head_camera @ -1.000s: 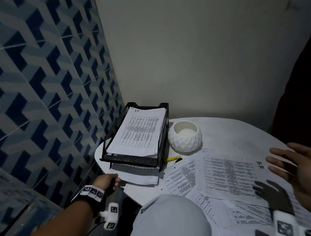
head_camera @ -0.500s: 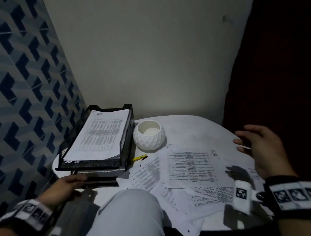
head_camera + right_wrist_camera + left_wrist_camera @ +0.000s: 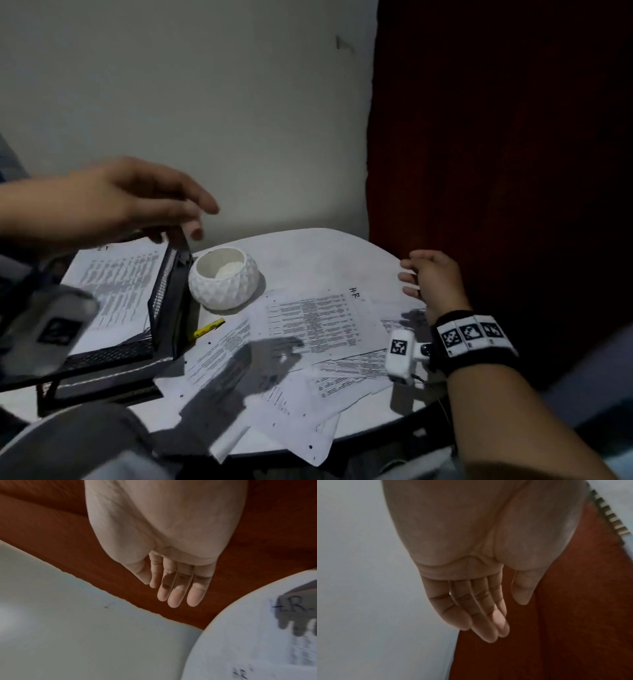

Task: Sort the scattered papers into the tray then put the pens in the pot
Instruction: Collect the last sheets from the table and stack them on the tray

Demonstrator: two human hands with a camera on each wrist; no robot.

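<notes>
Several printed papers [image 3: 308, 318] lie scattered over the round white table [image 3: 318, 253]; the top one is marked "H.R" [image 3: 295, 608]. A black mesh tray [image 3: 168, 308] at the left holds a stack of sheets [image 3: 116, 284]. The white faceted pot [image 3: 224, 277] stands just right of the tray. A yellow pen [image 3: 207, 328] pokes out from under the tray's right side. My left hand [image 3: 144, 202] hovers above the tray's far corner with relaxed fingers [image 3: 488, 622], holding nothing. My right hand [image 3: 431, 277] floats open above the table's right edge, fingers [image 3: 176, 596] straight.
A dark red curtain [image 3: 496, 154] hangs close behind the table on the right. A pale wall [image 3: 205, 102] backs the table. My knee in grey cloth [image 3: 68, 445] sits at the table's near left edge.
My left hand has risen from under the tray's front to above its far corner. My right hand has drifted a little toward the table's right edge. The view has swung right.
</notes>
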